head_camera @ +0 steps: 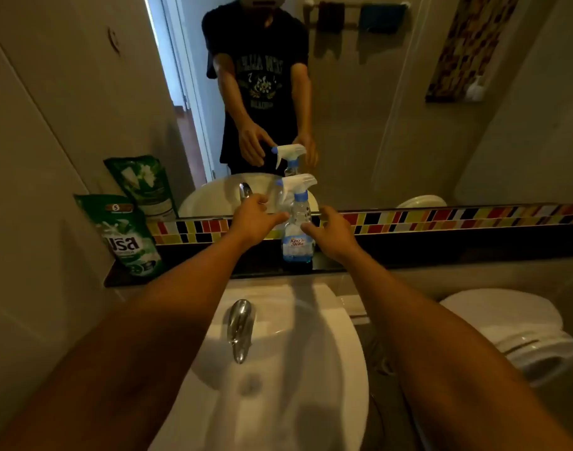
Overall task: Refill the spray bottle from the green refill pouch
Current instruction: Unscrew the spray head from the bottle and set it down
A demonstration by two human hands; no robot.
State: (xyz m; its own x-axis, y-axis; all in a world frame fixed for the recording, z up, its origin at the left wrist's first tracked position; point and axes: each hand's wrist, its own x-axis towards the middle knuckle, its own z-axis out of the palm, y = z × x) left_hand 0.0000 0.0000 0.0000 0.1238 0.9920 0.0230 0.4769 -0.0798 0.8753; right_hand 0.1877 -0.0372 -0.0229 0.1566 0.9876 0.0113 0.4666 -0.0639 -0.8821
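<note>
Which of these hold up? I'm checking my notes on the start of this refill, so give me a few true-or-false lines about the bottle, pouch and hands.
1. The spray bottle stands upright on the dark ledge behind the sink. True.
2. The green refill pouch lies in the sink. False: it stands on the ledge at the left, against the wall.
3. The trigger head is on the bottle. True.
4. The right hand holds the pouch. False: both it and the left hand reach toward the bottle.
5. The tap is running. False: no water shows.
</note>
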